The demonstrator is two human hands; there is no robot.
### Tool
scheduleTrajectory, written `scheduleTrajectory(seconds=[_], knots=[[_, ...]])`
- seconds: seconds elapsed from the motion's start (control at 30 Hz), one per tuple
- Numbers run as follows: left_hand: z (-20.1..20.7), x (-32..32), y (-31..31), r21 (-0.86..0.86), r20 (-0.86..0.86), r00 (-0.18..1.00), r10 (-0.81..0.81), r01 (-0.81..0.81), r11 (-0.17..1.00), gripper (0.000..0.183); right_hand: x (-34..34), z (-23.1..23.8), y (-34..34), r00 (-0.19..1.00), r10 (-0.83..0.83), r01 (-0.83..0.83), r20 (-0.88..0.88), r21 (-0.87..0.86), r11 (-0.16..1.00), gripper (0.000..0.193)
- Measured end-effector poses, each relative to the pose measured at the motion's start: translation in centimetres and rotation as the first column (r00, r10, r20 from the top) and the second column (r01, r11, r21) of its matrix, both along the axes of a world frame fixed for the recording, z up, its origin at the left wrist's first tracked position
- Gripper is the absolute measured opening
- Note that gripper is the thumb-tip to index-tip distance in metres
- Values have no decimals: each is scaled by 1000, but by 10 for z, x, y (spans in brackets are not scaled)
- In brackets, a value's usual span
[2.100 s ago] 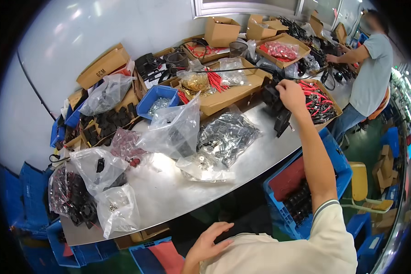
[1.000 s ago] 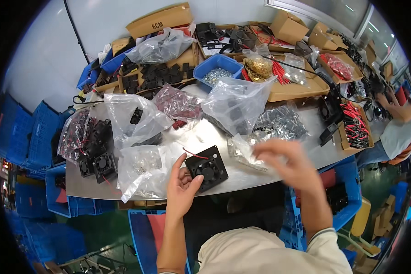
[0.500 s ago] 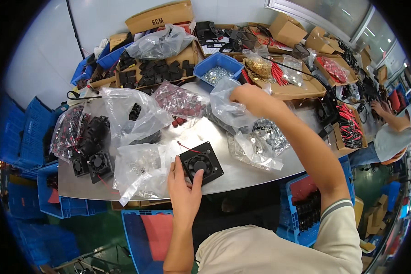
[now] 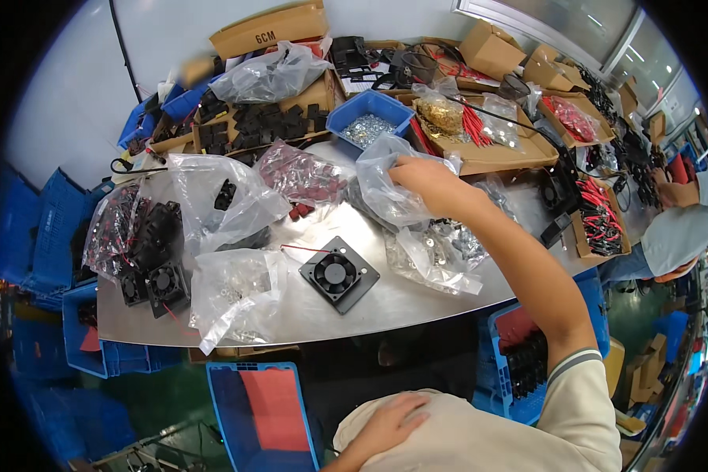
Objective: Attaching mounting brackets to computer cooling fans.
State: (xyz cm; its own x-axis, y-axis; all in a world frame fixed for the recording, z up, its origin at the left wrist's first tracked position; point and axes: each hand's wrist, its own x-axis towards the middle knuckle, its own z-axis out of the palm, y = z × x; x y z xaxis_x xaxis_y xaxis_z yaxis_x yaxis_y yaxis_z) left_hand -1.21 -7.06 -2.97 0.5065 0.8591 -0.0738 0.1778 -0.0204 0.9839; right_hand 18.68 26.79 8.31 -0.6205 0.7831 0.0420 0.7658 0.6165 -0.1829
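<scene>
My right hand [image 4: 421, 177] reaches into the mouth of a clear plastic bag [image 4: 384, 185] on the metal table, its fingertips hidden by the plastic. My left hand [image 4: 397, 421] lies flat against the front of my shirt, fingers stretched and holding nothing. A small black cooling fan [image 4: 335, 273] sits on a square black plate on the table, with a thin red wire trailing to its left. To its right is another clear bag [image 4: 429, 261] of small metal parts. On its left lies a similar bag [image 4: 240, 295] with shiny hardware.
Behind the bags stands a blue bin [image 4: 370, 123] of small metal pieces. Cardboard trays [image 4: 519, 153] hold red wires and bagged parts. More fans [image 4: 167, 285] rest at the table's left. A blue crate [image 4: 248, 413] stands below the front edge. At far right, another person [image 4: 672, 236] is visible.
My left hand has let go of the fan's plate and drawn back to my shirt. The fan now lies untouched, its plate turned slightly. My right hand stays at the bag.
</scene>
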Motion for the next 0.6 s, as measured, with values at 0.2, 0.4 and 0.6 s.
scheduleTrajectory(seconds=[0.2,0.4,0.6], knots=[[-1,14,0,-211,-59,946,-320,302,930,38,5,-11,6,1000,3,-3,-31,-10,1000,32],[-6,19,8,-158,-57,919,-390,377,913,40,11,7,9,996,-29,15,-87,-159,987,27],[78,-51,91,103,212,971,108,-132,986,33,-21,47,-103,335,-63,38,-940,-53,998,29]])
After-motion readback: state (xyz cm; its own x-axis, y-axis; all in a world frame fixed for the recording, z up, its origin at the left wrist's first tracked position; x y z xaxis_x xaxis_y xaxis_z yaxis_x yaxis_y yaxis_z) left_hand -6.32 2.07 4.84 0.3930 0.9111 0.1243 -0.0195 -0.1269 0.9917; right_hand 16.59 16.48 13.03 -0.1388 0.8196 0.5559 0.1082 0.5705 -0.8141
